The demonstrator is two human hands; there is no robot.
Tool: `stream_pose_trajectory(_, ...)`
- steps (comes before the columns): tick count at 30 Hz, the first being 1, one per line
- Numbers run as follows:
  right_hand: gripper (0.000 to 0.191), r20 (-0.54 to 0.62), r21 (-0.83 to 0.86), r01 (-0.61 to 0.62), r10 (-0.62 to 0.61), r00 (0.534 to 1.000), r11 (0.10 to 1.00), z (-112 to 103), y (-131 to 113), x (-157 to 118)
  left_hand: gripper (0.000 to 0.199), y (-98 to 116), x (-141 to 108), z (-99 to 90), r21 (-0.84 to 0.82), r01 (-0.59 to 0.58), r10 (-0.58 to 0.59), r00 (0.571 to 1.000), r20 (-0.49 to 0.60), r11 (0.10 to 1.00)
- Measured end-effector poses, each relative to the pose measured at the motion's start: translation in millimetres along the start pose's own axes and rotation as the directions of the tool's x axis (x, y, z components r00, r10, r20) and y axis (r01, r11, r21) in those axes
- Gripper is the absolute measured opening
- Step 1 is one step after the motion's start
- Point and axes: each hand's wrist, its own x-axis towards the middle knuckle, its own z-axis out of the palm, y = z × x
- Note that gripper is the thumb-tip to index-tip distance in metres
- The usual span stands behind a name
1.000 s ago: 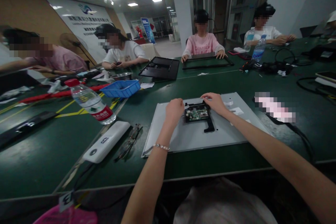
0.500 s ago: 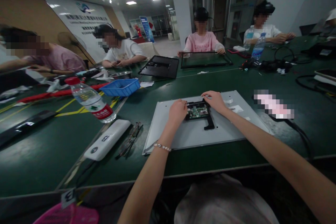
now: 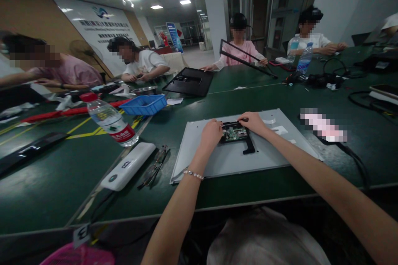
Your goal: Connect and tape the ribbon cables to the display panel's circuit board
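A flat grey metal panel [image 3: 267,156], like the back of a display, lies on the table before me. On it sits a black plastic frame [image 3: 248,148] around a green circuit board [image 3: 235,133]. My left hand [image 3: 212,136] is closed on the frame's left edge, with its fingertips partly hidden behind the knuckles. At the upper right corner, my right hand [image 3: 252,122] pinches the dark edge of the same frame. Small white stickers [image 3: 280,129] show on the panel to the right of that hand.
Left of the panel lie eyeglasses [image 3: 154,167], a white power bank [image 3: 129,166], a tilted water bottle [image 3: 109,121] and a blue tray [image 3: 144,104]. A black cover [image 3: 188,81] lies farther back. Across the table a person holds a black frame [image 3: 248,61]. A blurred-out phone-like object [image 3: 323,125] lies right.
My right hand's fingers have curled in more at the frame's upper corner; my left hand has barely moved. The person opposite has tilted their large black frame and moved one hand to the black cover.
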Motion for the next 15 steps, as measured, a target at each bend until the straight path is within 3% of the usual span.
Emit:
stream_pose_trajectory(5,0.020,-0.009,-0.038,0.012,-0.012,1.000,0.999,-2.1,-5.5,2.1,0.033,-0.2,0.8,0.2,-0.001,0.018,-0.018,1.000,0.015,1.000)
stream_pose_trajectory(10,0.023,-0.133,-0.017,-0.032,0.029,0.991,0.999,-17.0,3.0,-1.2,0.032,0.9,0.2,-0.7,0.012,0.007,-0.007,1.000,-0.005,1.000)
stream_pose_trajectory(15,0.021,0.009,-0.132,-0.021,0.022,1.000,0.991,-25.8,24.8,-5.6,0.030,-0.3,-0.1,-1.1,0.036,-0.006,0.006,1.000,-0.019,0.999)
